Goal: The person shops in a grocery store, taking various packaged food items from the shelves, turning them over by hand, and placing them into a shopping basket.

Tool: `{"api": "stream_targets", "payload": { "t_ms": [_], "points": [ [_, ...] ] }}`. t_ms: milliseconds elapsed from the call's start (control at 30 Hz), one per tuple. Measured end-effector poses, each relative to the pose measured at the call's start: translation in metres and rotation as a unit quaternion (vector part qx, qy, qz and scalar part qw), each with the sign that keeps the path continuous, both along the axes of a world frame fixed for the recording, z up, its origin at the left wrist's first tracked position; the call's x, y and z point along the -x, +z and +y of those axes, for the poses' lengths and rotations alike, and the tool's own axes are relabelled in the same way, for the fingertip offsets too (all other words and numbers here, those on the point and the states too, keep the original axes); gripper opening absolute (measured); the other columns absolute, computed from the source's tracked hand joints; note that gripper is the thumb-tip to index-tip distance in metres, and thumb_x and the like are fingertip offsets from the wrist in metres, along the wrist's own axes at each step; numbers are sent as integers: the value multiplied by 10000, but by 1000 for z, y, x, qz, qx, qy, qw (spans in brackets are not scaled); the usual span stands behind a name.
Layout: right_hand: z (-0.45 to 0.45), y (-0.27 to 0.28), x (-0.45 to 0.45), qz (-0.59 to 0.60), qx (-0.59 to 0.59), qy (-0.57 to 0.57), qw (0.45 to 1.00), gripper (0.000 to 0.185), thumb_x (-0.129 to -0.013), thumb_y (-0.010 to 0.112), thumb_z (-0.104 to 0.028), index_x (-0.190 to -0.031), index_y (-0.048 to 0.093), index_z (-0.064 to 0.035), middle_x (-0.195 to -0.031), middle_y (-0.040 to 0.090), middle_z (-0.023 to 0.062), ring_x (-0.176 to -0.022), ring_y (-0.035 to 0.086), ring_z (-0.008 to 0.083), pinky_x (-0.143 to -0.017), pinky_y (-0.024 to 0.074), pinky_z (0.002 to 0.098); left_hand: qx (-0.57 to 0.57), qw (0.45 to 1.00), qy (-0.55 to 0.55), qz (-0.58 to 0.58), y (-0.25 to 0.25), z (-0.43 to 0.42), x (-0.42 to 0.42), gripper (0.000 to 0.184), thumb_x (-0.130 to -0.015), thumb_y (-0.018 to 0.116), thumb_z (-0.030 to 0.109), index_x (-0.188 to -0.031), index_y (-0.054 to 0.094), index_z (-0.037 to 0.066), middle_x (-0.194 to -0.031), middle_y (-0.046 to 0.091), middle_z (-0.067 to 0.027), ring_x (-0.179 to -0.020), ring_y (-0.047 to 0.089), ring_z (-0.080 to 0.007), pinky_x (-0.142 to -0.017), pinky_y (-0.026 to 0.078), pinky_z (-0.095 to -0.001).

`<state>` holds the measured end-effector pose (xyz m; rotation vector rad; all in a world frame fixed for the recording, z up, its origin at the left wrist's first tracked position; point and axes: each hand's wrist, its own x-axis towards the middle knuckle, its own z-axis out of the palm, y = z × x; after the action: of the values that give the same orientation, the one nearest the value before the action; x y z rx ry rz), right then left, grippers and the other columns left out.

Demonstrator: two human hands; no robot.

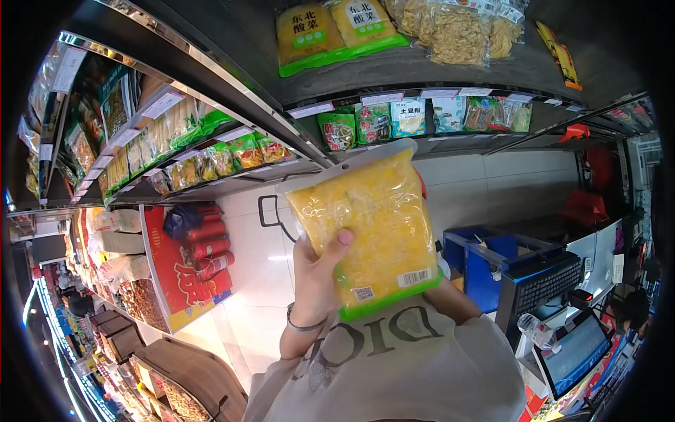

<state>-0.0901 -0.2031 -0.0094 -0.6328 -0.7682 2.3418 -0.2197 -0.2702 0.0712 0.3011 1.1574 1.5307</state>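
Observation:
A clear bag of yellow shredded food point(380, 218) with a green lower edge, a barcode and a QR code is held up in front of my chest. My left hand point(320, 271), with a band at the wrist, grips its left side, thumb pressed on the face and the other fingers hidden behind. My right forearm point(453, 301) reaches behind the bag's lower right corner; the right hand itself is hidden. Two similar yellow bags with green edges point(337, 32) lie on the dark shelf point(309, 88) above, beside bags of tan dried food point(460, 35).
Small packets point(408, 118) line a lower shelf at the top, and more packaged goods point(176, 126) fill the left shelves. A red box point(183, 264) stands at left. At right are a blue bin point(471, 271), a keyboard point(545, 287), a plastic bottle point(538, 330) and a screen point(576, 355).

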Motion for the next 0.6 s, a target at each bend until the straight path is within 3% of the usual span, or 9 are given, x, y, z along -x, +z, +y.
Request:
{"api": "stream_targets", "payload": {
  "t_ms": [433, 600],
  "points": [
    [-12, 0, -11, 69, 7, -40, 997, 455, -942, 604, -199, -1314, 490, 37, -1247, 599, 113, -1145, 569, 177, -961, 468, 324, -25, 996, 39, 73, 1, -6, 10, 424, -874, 747, 191, -1171, 580, -61, -1057, 675, -113, -911, 655, -163, -787, 531, -295],
    [6, 55, -24, 161, 96, -130, 974, 493, -924, 634, -227, -1309, 488, 44, -1251, 597, 118, -1108, 597, 189, -932, 493, 328, -6, 993, 12, 117, 8, -4, 18, 368, -845, 777, 190, -1069, 640, -68, -951, 702, -99, -820, 665, -138, -741, 539, -279]
  ]
}}
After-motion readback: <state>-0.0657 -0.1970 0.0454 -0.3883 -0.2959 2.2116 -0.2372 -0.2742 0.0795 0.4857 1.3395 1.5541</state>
